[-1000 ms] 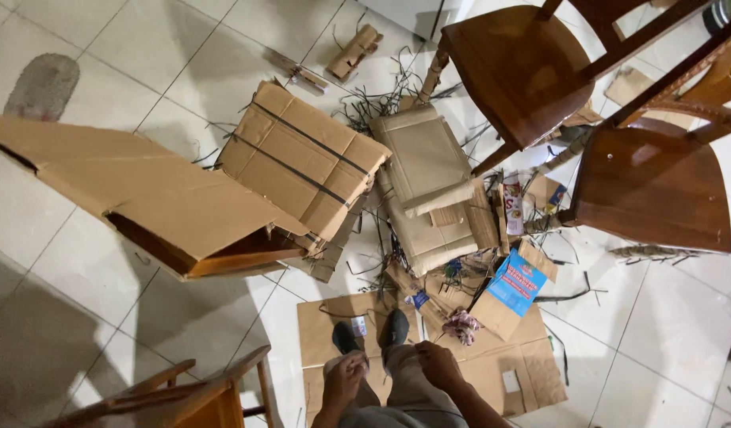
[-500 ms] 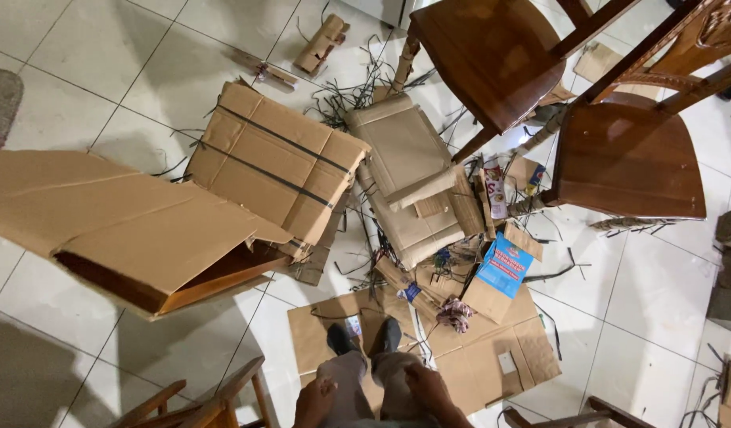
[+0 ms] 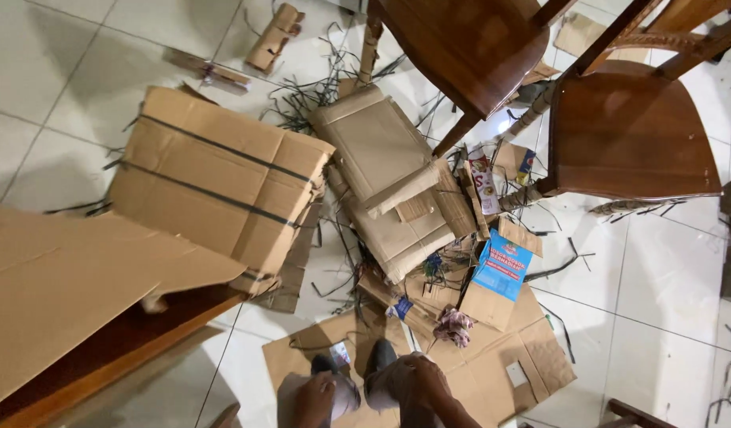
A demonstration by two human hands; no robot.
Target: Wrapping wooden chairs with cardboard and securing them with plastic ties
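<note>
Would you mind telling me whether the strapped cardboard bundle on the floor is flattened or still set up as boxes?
Flattened. The strapped cardboard bundle lies as a flat stack on the tiled floor, two dark straps crossing its broad face, with sheet edges showing at its lower right corner.

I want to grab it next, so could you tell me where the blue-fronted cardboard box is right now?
The blue-fronted box lies right of centre in the head view, on the flattened cardboard sheet, beside a crumpled rag and below the wooden chair.

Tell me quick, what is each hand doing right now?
Left hand: curled at the knee, nothing seen in it; open or shut cannot be told.
Right hand: resting on the other knee, fingers bent, holding nothing visible; cannot be told.
</note>
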